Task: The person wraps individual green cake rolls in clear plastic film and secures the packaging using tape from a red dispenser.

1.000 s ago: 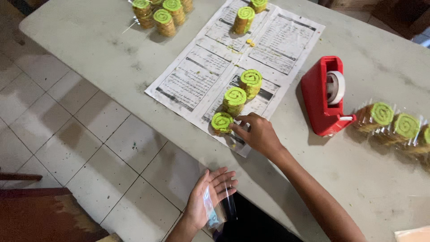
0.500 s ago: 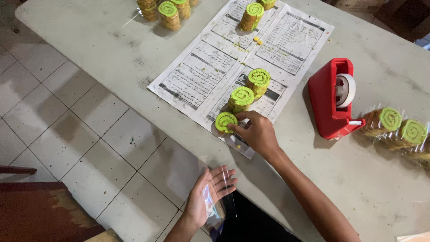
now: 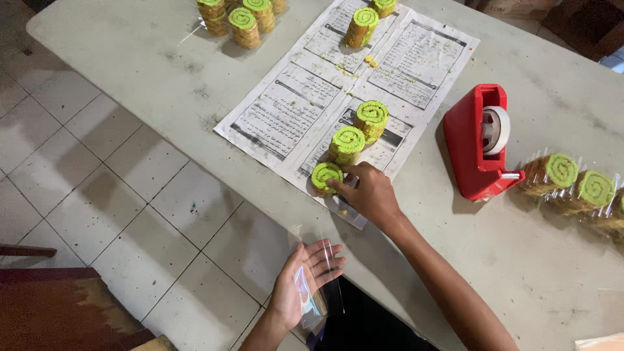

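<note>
My right hand (image 3: 369,193) rests on the printed paper sheet (image 3: 305,110) and grips the nearest stack of green swirl cookies (image 3: 325,175). Two more green cookie stacks (image 3: 347,143) (image 3: 371,119) stand in a row behind it on the paper. My left hand (image 3: 300,285) is held below the table edge, palm up, with a clear plastic bag (image 3: 320,294) lying across its fingers.
A red tape dispenser (image 3: 479,143) stands to the right of the paper. Bagged cookie stacks (image 3: 572,185) lie at the right edge of the grey table (image 3: 130,71). More stacks (image 3: 244,23) sit at the far side. Tiled floor (image 3: 97,195) lies left of the table.
The view has shifted slightly. My right hand stays on the nearest cookie stack and my left hand keeps the clear bag, raised a little toward the table.
</note>
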